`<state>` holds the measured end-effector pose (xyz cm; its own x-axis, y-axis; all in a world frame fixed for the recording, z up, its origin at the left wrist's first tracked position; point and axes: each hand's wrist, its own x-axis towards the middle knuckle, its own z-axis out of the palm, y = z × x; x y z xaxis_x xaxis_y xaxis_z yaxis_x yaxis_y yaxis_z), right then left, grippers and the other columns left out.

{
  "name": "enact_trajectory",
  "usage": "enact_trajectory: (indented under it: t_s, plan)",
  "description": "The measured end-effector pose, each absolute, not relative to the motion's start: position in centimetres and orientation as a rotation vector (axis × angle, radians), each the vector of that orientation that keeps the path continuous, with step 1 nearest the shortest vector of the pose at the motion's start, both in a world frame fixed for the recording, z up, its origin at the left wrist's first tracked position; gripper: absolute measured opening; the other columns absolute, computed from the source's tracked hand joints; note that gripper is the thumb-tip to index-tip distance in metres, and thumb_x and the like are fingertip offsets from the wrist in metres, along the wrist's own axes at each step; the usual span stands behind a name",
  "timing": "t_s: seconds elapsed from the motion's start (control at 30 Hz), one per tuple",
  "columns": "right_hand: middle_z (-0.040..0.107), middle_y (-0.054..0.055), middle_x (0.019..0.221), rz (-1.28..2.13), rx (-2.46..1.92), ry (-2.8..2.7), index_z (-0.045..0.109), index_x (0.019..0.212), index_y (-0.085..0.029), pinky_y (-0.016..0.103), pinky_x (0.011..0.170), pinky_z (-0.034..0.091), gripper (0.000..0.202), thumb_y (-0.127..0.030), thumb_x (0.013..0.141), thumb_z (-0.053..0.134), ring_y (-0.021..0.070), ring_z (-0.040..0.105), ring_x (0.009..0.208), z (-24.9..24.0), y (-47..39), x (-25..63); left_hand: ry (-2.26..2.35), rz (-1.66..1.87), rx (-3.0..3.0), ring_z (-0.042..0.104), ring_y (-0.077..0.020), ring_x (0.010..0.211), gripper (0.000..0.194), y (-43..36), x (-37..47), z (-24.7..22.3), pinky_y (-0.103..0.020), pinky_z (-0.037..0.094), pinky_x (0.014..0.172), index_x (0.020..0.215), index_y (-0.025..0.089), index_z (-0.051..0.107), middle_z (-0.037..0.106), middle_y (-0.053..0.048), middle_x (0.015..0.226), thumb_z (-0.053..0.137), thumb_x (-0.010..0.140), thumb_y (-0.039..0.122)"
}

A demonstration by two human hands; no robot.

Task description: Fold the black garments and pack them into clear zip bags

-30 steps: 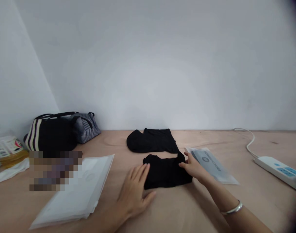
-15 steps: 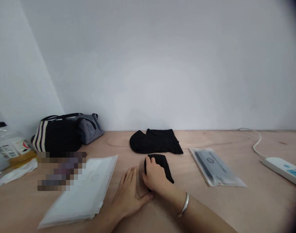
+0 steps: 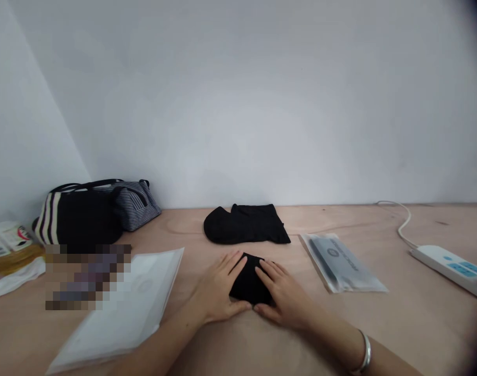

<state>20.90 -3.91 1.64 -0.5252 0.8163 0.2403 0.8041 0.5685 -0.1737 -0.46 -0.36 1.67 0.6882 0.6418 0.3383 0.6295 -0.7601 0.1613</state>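
Note:
A small folded black cloth (image 3: 251, 282) lies flat on the wooden table (image 3: 246, 347) between my two hands. My left hand (image 3: 218, 290) rests on its left edge, fingers stretched out and thumb along the near side. On the right edge lies my right hand (image 3: 283, 295), its fingers also spread, with a silver bangle on the wrist. Both hands cover parts of the cloth's sides. Farther back, near the wall, a larger black cloth (image 3: 246, 224) with a rounded left end is laid flat.
White plastic sleeves (image 3: 132, 308) lie at left, near a striped bag (image 3: 134, 206) and a black bag (image 3: 85, 219). Rightward are a frosted packet (image 3: 344, 263) and a white power strip (image 3: 450, 263) with its cable. A bottle (image 3: 11, 245) stands far left.
My right hand has moved off the top of the small cloth to its right edge and flattened. My left hand now touches the cloth's left edge. The view has shifted slightly rightward.

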Motion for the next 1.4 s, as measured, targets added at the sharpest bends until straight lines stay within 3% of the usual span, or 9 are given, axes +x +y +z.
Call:
enact_trajectory:
  t_s: [0.1, 0.27, 0.4, 0.5, 0.63, 0.87, 1.13, 1.3, 1.4]
  plan:
    - [0.03, 0.017, 0.136, 0.071, -1.34, -2.59, 0.032, 0.131, -0.007, 0.043, 0.103, 0.019, 0.059, -0.039, 0.082, 0.038, 0.0272, 0.02, 0.127, 0.6, -4.1, 20.9, 1.1, 0.529, 2.746, 0.028, -0.0264, 0.125, 0.072, -0.3, -0.3, 0.4, -0.043, 0.027, 0.101, 0.133, 0.017, 0.03, 0.032, -0.011, 0.137, 0.052, 0.074, 0.052]
    - [0.042, 0.014, 0.129, 0.064, -1.308, -2.627, 0.037, 0.127, -0.007, 0.036, 0.101, 0.025, 0.053, -0.018, 0.075, 0.04, 0.0245, 0.031, 0.122, 0.6, -4.2, 20.7, 1.14, 0.567, 2.695, 0.036, -0.0274, 0.12, 0.064, -1.4, -0.4, 0.1, -0.044, 0.031, 0.098, 0.129, 0.019, 0.038, 0.039, -0.01, 0.133, 0.053, 0.074, 0.049]
    - [0.055, 0.01, 0.111, 0.198, -1.317, -2.479, 0.046, 0.116, -0.014, 0.033, 0.09, 0.036, 0.049, -0.008, 0.067, 0.04, 0.0205, 0.048, 0.105, 1.7, -4.4, 20.8, 1.113, 0.631, 2.605, 0.046, -0.0266, 0.11, 0.054, -1.9, -0.5, 1.6, -0.043, 0.032, 0.096, 0.118, 0.022, 0.049, 0.052, -0.007, 0.12, 0.057, 0.064, 0.024]
    - [0.057, 0.006, 0.102, 0.422, -1.304, -2.201, 0.044, 0.112, -0.018, 0.029, 0.076, 0.043, 0.044, -0.01, 0.069, 0.04, 0.0172, 0.054, 0.088, 2.8, -4.1, 21.5, 1.086, 0.742, 2.276, 0.053, -0.0221, 0.1, 0.052, -1.8, -0.4, 2.9, -0.037, 0.041, 0.089, 0.111, 0.022, 0.05, 0.059, -0.004, 0.108, 0.048, 0.06, 0.012]
    - [0.058, 0.003, 0.093, 0.663, -1.373, -1.858, 0.045, 0.108, -0.019, 0.025, 0.064, 0.045, 0.035, -0.015, 0.074, 0.036, 0.0141, 0.055, 0.074, 2.6, -2.9, 22.2, 1.038, 0.911, 1.879, 0.057, -0.019, 0.094, 0.036, -1.0, 0.0, 3.0, -0.032, 0.047, 0.08, 0.106, 0.018, 0.048, 0.061, -0.005, 0.1, 0.045, 0.07, 0.017]
    - [0.05, 0.012, 0.116, 0.055, -1.45, -2.043, 0.051, 0.111, -0.016, 0.037, 0.092, 0.034, 0.034, -0.024, 0.08, 0.042, 0.0215, 0.044, 0.109, 1.6, -2.6, 22.4, 1.353, 1.066, 2.404, 0.041, -0.0202, 0.115, 0.036, -0.7, 0.7, 1.1, -0.037, 0.031, 0.098, 0.119, 0.019, 0.043, 0.046, -0.007, 0.123, 0.043, 0.085, 0.03]
    - [0.026, 0.006, 0.14, 0.185, -1.343, -2.579, 0.03, 0.133, -0.027, 0.045, 0.101, 0.017, 0.046, -0.041, 0.089, 0.026, 0.0222, 0.021, 0.127, 2.1, -3.6, 21.8, 1.185, 0.469, 2.695, 0.018, -0.0202, 0.129, 0.047, -0.8, 0.4, -0.7, -0.039, 0.021, 0.104, 0.134, 0.023, 0.025, 0.022, -0.004, 0.142, 0.029, 0.091, 0.041]
    - [0.03, 0.006, 0.138, 0.105, -1.4, -2.57, 0.032, 0.131, -0.027, 0.044, 0.097, 0.023, 0.046, -0.042, 0.088, 0.028, 0.0238, 0.027, 0.124, 2.0, -3.8, 21.7, 1.229, 0.524, 2.729, 0.022, -0.0195, 0.128, 0.046, -0.9, 0.6, -0.8, -0.038, 0.024, 0.102, 0.133, 0.026, 0.028, 0.024, -0.003, 0.141, 0.032, 0.09, 0.041]
    - [0.043, 0.01, 0.128, -0.056, -1.57, -2.467, 0.041, 0.126, -0.025, 0.045, 0.087, 0.032, 0.042, -0.039, 0.088, 0.028, 0.0271, 0.041, 0.112, 2.3, -4.2, 21.6, 1.375, 0.635, 2.776, 0.034, -0.0219, 0.121, 0.039, -0.7, 0.1, 1.0, -0.042, 0.024, 0.1, 0.125, 0.024, 0.04, 0.04, -0.005, 0.133, 0.036, 0.088, 0.036]
